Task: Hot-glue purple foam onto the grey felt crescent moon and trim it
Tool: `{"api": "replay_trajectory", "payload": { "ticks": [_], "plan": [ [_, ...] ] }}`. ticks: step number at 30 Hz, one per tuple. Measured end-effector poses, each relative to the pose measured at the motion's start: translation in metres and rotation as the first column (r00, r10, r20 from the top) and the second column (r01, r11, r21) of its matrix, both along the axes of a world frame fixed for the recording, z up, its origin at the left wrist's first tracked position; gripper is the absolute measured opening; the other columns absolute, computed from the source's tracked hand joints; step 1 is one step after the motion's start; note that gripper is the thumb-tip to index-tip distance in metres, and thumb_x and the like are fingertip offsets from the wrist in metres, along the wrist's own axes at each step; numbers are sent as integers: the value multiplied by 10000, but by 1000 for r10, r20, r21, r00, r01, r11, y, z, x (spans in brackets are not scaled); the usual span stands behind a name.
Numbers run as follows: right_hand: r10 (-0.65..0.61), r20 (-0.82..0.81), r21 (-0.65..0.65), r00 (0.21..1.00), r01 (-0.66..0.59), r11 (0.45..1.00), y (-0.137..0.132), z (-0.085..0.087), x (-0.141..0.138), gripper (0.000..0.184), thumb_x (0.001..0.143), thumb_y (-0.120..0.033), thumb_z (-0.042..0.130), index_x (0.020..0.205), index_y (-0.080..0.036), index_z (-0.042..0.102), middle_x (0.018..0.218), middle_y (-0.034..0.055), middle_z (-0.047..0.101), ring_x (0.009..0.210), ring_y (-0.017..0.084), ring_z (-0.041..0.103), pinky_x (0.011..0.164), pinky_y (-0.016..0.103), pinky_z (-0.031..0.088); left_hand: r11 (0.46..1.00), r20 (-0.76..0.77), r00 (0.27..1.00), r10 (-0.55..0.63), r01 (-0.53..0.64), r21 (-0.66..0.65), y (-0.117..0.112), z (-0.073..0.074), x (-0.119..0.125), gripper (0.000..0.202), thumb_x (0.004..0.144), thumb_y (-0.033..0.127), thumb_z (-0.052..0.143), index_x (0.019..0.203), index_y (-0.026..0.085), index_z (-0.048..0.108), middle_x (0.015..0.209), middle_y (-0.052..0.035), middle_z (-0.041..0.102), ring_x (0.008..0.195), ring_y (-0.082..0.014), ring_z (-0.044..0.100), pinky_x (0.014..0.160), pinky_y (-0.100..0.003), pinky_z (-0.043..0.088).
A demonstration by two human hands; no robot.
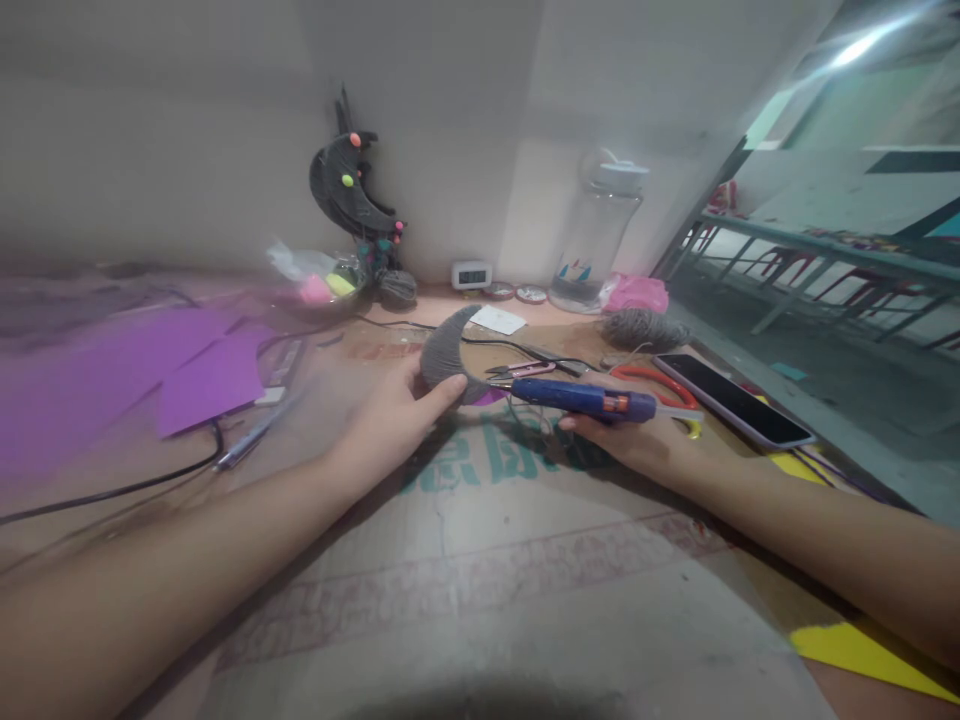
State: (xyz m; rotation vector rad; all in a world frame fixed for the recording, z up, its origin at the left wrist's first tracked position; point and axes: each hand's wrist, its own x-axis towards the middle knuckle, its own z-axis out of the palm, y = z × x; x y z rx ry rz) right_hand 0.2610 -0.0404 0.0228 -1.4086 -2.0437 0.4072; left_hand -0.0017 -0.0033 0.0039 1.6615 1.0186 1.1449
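My left hand (401,405) grips a crescent moon wrapped in grey yarn (444,352), with the thumb pressed on its lower part. In my right hand (622,435) is a blue glue gun (581,398), lying nearly level and pointing left. Its nozzle is at the lower tip of the crescent; whether it touches cannot be made out. A bit of purple material shows just under that tip. Behind the glue gun lie small pink thread snips (529,369) and orange-handled scissors (660,378). A ball of grey yarn (645,328) rests farther back on the right.
Purple sheets (214,370) and a pen (255,435) lie at left, beside a black cord. Against the wall stand a decorated dark crescent (334,185), a small clock (471,275) and a clear bottle (596,240). A phone (735,400) and yellow sheets (877,655) are at right.
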Motion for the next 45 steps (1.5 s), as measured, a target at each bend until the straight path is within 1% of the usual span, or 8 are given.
{"api": "replay_trajectory", "payload": {
  "ticks": [11,17,22,27,31,35,41,45],
  "plan": [
    [19,-56,-20,998,-20,1000,-1,-1,0,198,796,-435,686,887,-260,669,745,3,657,677,193,618,627,298,495,1000,23,1000,-21,21,9,-1,0,0,347,869,405,618,1154,210,651,1202,-77,719,1125,-278,648,1005,-436,480],
    [-10,-30,-32,1000,9,999,-1,0,-2,204,780,-441,682,847,-250,659,700,-1,635,653,188,607,602,291,487,999,22,999,-32,32,1,-1,0,-1,353,869,409,628,1162,213,648,1225,-74,710,1145,-276,639,1036,-439,460],
    [-11,-10,2,1000,11,1000,-2,2,-3,155,780,-389,667,825,-244,637,727,0,647,662,183,610,607,287,484,999,16,999,-49,49,5,-1,-1,-2,354,884,417,620,1176,217,637,1240,-66,703,1149,-262,633,1027,-415,459],
    [-14,-12,12,1000,14,1000,0,1,-3,143,773,-385,655,815,-250,636,762,13,672,690,198,629,619,300,497,999,-9,1000,-28,28,18,0,-1,-1,357,875,428,625,1157,209,643,1217,-70,713,1129,-263,642,1002,-402,467],
    [-44,5,23,999,44,999,0,0,-3,143,764,-385,656,834,-260,642,756,16,672,710,217,637,644,320,503,999,-18,1000,-19,20,26,0,0,0,349,861,418,633,1143,213,650,1204,-65,720,1116,-266,648,994,-397,473],
    [-80,6,21,997,80,997,-2,6,-6,151,744,-392,676,793,-257,625,762,20,680,712,227,651,648,330,515,998,-33,999,-40,41,49,-1,1,0,329,874,412,620,1143,225,652,1204,-54,720,1123,-258,642,999,-381,469],
    [-114,-41,23,993,115,993,4,6,-3,213,801,-463,643,781,-252,656,809,45,713,797,270,684,736,374,545,999,-20,999,-39,39,23,0,0,0,338,868,416,626,1143,221,655,1202,-63,719,1106,-259,651,979,-390,484],
    [-201,-44,30,979,203,979,11,9,5,342,903,-487,523,746,-232,688,775,40,699,773,230,672,776,346,528,999,14,999,-42,42,3,1,-1,0,347,856,416,639,1135,211,654,1202,-70,719,1107,-263,653,961,-388,498]
  ]
}}
